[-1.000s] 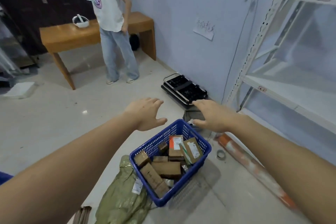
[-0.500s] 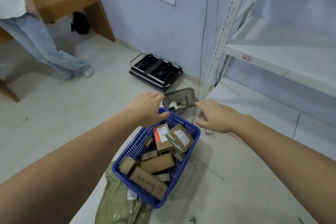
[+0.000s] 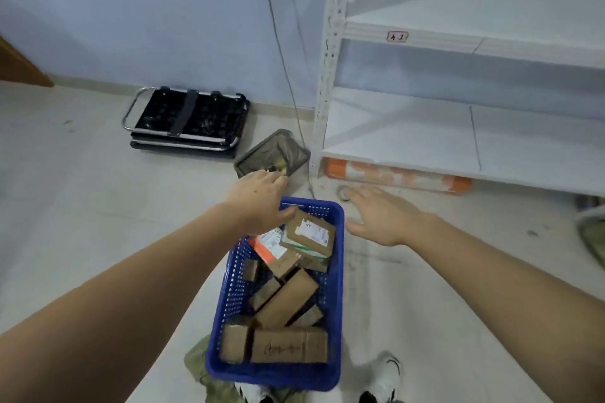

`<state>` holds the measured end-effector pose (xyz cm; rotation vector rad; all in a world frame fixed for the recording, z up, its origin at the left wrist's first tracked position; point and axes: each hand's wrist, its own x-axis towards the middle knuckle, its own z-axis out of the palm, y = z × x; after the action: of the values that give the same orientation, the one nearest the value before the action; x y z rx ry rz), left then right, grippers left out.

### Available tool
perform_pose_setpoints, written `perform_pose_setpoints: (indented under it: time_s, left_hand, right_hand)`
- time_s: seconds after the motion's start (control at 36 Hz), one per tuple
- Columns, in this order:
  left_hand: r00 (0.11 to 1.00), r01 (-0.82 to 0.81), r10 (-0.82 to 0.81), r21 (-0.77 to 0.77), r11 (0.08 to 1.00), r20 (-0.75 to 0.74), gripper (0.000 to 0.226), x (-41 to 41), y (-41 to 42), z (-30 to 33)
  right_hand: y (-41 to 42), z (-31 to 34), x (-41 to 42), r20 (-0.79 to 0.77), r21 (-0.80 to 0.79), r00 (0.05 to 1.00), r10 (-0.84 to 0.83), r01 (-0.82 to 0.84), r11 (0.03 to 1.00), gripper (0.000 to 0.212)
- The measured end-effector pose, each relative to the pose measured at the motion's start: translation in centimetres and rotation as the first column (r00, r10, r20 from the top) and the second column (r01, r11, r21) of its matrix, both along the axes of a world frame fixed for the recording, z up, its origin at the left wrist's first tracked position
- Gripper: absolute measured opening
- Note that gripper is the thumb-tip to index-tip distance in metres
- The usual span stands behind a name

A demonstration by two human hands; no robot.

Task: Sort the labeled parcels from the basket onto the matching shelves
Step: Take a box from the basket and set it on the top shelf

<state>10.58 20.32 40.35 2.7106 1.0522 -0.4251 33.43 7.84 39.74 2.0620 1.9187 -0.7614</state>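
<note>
A blue plastic basket (image 3: 334, 288) stands on the floor in front of me, filled with several brown cardboard parcels. On top at the far end lies a parcel with a white label (image 3: 309, 236), beside one with an orange-edged label (image 3: 268, 247). My left hand (image 3: 257, 204) hovers over the basket's far left corner, fingers loosely spread, holding nothing. My right hand (image 3: 381, 217) is open, palm down, to the right of the basket and apart from it. A white metal shelf unit (image 3: 425, 39) stands at the right, with a tag reading 4-2 (image 3: 397, 36).
A folded black hand trolley (image 3: 186, 119) lies by the wall. A dark plastic tray (image 3: 273, 154) sits near the shelf post. An orange-and-white roll (image 3: 396, 175) lies under the lowest shelf. A green bag (image 3: 203, 366) is beneath the basket. My shoes (image 3: 388, 376) show below.
The view has swung right and down, so the other person and the table have left the frame. Both hands stay empty over the basket's far end; the right hand has spread open.
</note>
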Motion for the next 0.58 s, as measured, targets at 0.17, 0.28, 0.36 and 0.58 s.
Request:
perform_pose_setpoints:
  time_s: [0.17,0.28,0.36,0.58]
  left_hand:
    - [0.995,0.086,-0.088,-0.062,0.994,-0.038,0.065,-1.7,3.1,-7.8]
    - [0.989,0.111,-0.12,-0.101,0.989,-0.085,0.06,-2.3,5.6,-15.4]
    - [0.98,0.106,-0.127,-0.137,0.985,-0.156,0.064,-2.4,6.6,-22.2]
    - [0.981,0.024,-0.068,-0.233,0.972,-0.182,0.075,-1.8,8.1,-40.3]
  right_hand:
    - [0.4,-8.3,-3.5,-0.085,-0.084,0.976,-0.2,0.193,0.978,0.06]
    - [1.6,-15.6,-4.3,-0.162,-0.154,0.957,-0.242,0.217,0.964,0.066]
    - [2.3,-23.0,-3.7,-0.162,-0.196,0.952,-0.26,0.227,0.954,0.067]
    - [2.4,-40.0,-4.4,-0.251,-0.231,0.857,-0.45,0.399,0.888,0.05]
